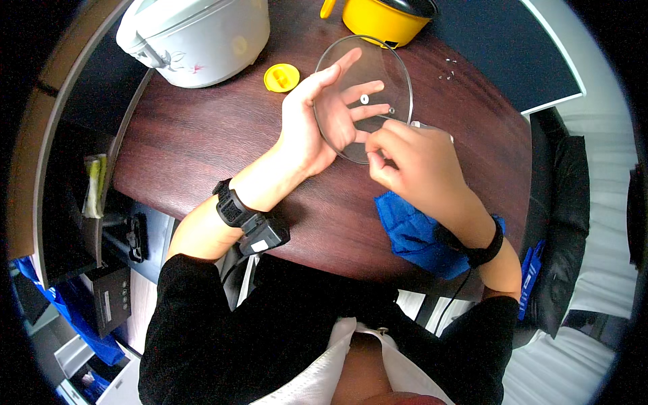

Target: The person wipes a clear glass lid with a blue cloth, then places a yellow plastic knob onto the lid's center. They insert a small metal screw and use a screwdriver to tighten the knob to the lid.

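- Glass lid (375, 71), round, smooth, see-through, sitting over my spread left hand (327, 116)!
- My right hand (420, 156) curls at its lower-right edge; whether gripping, I can't tell.

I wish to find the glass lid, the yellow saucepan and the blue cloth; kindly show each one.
Glass lid (379, 65): head view, clear pane near upper rim.
Yellow saucepan (378, 24): head view, outer side wall.
Blue cloth (413, 233): head view, crumpled left part.
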Tool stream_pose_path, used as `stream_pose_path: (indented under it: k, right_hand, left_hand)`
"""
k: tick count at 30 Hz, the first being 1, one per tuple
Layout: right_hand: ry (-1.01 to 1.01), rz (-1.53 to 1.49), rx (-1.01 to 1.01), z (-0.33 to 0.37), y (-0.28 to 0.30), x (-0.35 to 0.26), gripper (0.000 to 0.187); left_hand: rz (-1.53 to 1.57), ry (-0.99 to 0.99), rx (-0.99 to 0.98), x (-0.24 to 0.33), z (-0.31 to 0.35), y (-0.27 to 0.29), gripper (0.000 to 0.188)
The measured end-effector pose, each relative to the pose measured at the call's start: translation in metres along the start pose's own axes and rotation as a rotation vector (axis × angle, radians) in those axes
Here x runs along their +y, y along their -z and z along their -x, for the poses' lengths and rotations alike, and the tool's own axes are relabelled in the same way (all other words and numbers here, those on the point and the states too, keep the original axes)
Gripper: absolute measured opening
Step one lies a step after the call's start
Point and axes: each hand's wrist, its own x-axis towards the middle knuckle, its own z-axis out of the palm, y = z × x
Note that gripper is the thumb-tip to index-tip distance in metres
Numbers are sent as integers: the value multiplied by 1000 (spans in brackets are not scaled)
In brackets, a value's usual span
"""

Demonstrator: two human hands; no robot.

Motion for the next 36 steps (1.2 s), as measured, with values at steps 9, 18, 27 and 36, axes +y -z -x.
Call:
stream_pose_path:
  k: [9,18,27,36]
  right_hand:
    - [-214,161,-135,18,39,27,11]
    - [-388,225,-245,72,51,59,8]
    - [-290,107,-355,107,34,28,23]
    - [-149,-87,-464,129,10,14,38]
  left_hand:
    - [-2,-21,-9,9,-3,0,76]
    - [-35,-33,-16,10,-4,-2,80]
    - [-40,-38,-21,8,-5,1,82]
    - [-30,-34,2,7,-5,1,84]
